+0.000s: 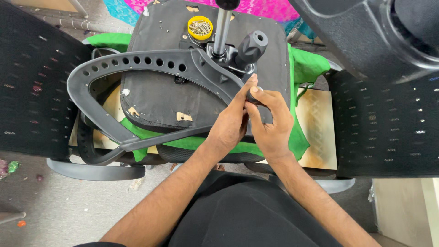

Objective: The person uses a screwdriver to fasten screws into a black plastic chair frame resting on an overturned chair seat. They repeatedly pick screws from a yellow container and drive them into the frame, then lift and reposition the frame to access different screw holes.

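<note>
left hand [231, 123] + right hand [270, 121] — pinching small black part [254, 94] | upturned chair seat [155, 98]

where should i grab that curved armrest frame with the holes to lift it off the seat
Probably the armrest frame is best gripped on its wide outer bend at the left, coming from the left side. That bend overhangs the upturned seat, so fingers can wrap under it. The right end is crowded by both hands, left hand and right hand, and the mechanism.

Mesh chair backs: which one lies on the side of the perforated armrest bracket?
The left mesh chair back, beside the bracket's curved end; the other mesh back lies right of the hands.
</note>
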